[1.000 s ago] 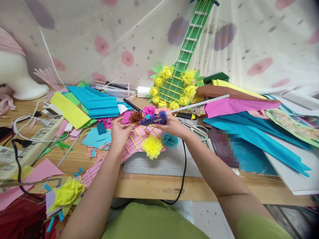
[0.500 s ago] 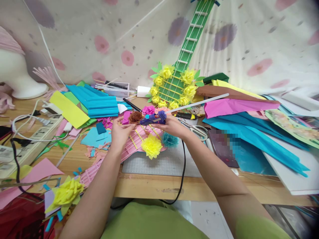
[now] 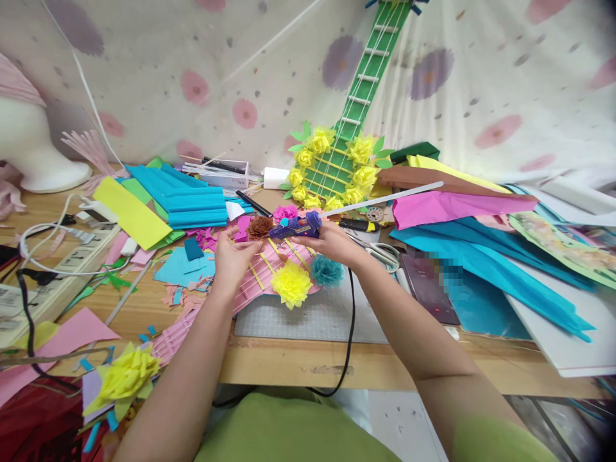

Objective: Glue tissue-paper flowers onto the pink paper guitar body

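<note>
My right hand is wrapped round a dark blue glue gun with a long white glue stick at its back. The gun's nozzle end points left, close to a brown paper flower. My left hand pinches the brown flower at its underside. Below both hands lies a pink paper guitar shape with yellow strips, bearing a yellow flower and a teal flower. Whether the nozzle touches the brown flower is too small to tell.
A green paper guitar leans on the curtain behind. Scissors and a phone lie right, beside blue paper. A grey cutting mat is underneath; a power strip stands left. The gun's black cable hangs over the table edge.
The glue gun has tilted a little in my right hand. My left hand keeps its pinch at the brown flower. The whole view has shifted slightly.
</note>
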### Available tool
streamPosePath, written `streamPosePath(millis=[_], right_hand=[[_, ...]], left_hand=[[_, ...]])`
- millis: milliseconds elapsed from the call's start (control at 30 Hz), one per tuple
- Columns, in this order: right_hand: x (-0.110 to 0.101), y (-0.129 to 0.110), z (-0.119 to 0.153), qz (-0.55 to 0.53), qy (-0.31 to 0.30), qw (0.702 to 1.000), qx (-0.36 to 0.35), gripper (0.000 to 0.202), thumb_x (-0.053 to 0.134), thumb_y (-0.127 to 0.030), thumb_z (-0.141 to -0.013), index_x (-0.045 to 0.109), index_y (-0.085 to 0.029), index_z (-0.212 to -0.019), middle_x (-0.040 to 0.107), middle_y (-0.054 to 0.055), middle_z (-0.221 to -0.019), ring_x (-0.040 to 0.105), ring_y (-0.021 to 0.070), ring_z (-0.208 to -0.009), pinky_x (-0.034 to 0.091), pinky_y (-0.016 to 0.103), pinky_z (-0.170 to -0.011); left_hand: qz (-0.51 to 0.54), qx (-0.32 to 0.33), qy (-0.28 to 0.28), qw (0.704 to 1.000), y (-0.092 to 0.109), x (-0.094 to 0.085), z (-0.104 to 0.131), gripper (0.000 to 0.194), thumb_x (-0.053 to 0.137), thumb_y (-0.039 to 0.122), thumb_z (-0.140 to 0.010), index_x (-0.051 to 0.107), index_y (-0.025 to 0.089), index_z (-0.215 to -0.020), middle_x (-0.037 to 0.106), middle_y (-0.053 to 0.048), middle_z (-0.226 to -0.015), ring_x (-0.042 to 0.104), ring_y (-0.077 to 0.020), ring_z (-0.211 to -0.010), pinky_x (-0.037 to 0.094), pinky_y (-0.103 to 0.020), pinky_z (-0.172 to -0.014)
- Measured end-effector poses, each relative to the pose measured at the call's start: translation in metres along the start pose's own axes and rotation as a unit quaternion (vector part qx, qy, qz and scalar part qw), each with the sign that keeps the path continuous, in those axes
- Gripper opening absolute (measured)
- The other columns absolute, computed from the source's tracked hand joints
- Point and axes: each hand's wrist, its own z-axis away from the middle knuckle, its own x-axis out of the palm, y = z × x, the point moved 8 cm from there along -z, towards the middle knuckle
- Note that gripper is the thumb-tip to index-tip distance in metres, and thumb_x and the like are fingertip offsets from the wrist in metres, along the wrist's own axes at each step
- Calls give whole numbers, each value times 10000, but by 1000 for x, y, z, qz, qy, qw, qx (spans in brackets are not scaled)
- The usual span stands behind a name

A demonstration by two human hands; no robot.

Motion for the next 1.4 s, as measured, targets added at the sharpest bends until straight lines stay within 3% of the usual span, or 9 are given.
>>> streamPosePath(millis=[233,367,533,633,700,867,1000,1233,1400], right_hand=[[-10,12,4,-26,42,999,14,376,603,-502,-795,694,-221,-1028,707,28,-981,632,197,-928,477,323,-864],[-22,35,17,-80,99,990,63,420,626,-526,-748,695,-170,-958,704,48,-867,634,192,-799,504,314,-754],[-53,86,50,-129,274,939,161,471,645,-574,-656,680,-142,-842,660,56,-680,606,200,-656,492,318,-611],[-67,124,76,-98,381,893,218,524,609,-600,-650,669,-121,-854,681,107,-742,633,244,-722,496,357,-659],[-69,144,92,-42,421,870,255,575,601,-610,-644,670,-101,-902,697,157,-839,648,293,-831,489,393,-741],[-51,167,108,71,383,859,332,650,538,-664,-679,683,-95,-959,701,204,-892,652,348,-878,474,419,-748],[-41,171,107,105,341,862,359,623,526,-657,-701,692,-103,-932,699,207,-859,652,343,-843,466,397,-713],[-38,170,91,173,287,889,312,621,482,-623,-766,670,-78,-999,671,217,-947,601,336,-947,431,411,-821],[-38,170,96,213,296,875,319,619,514,-627,-755,634,-74,-1006,650,225,-954,538,351,-1005,389,435,-885]], left_hand=[[-4,-17,-1,1000,5,1,5,710,757,48,-582,458,151,-1217,666,-7,-676,664,-150,-585,524,-241,-538],[16,-19,-6,1000,6,0,5,712,744,46,-597,496,149,-1257,682,-17,-705,653,-128,-607,519,-216,-535],[47,-3,15,999,8,-8,1,645,716,43,-622,544,145,-1235,681,-9,-716,646,-110,-601,529,-213,-548],[52,10,22,998,9,-11,-1,651,716,39,-618,550,148,-1238,684,-13,-726,653,-122,-615,538,-236,-582],[57,16,20,998,7,-10,-1,666,711,34,-620,537,154,-1251,691,-21,-745,662,-128,-639,542,-245,-608],[66,45,22,997,8,-9,-2,602,709,55,-622,524,170,-1183,695,-21,-796,670,-117,-684,541,-239,-659],[81,57,56,993,9,-13,-4,463,711,50,-596,494,175,-985,658,15,-727,663,-111,-664,548,-268,-705],[134,32,62,989,8,-12,-8,429,689,22,-579,383,194,-826,622,40,-663,661,-123,-610,556,-301,-683],[124,15,46,991,14,-9,-4,406,654,10,-602,367,195,-820,627,38,-654,664,-123,-588,558,-293,-662]])
